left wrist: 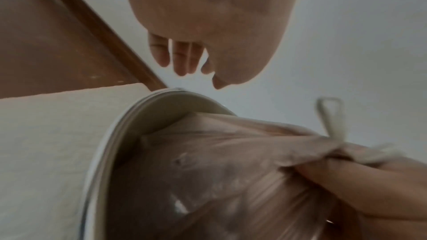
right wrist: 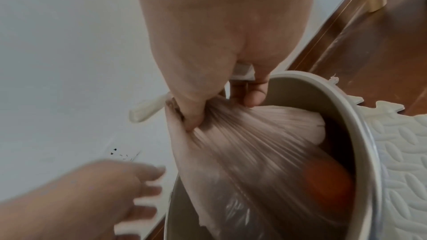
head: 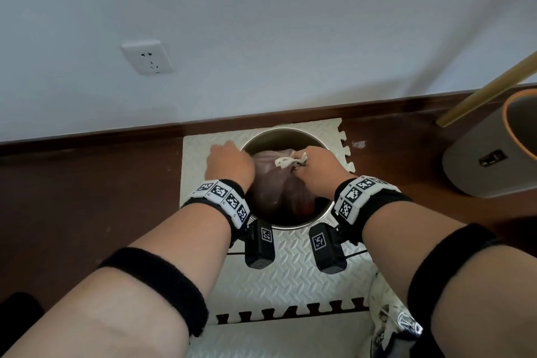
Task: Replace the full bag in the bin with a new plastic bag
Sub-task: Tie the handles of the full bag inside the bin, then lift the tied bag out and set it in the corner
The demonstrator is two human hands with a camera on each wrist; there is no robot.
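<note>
the bag (head: 276, 183) sits in the bin (head: 325, 213) on a mat (head: 290, 270). its gathered neck is gripped by the right hand (head: 315, 164). the left hand (head: 229, 161) hovers open-fingered, nothing held. no legible writing is seen.

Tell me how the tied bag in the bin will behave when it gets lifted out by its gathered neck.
The bag looks thin and floppy: its film pleats tightly under the right hand, so it should stretch and sag. It bulges against the bin wall, so it may drag coming out. The left hand is free to steady the bin.
</note>
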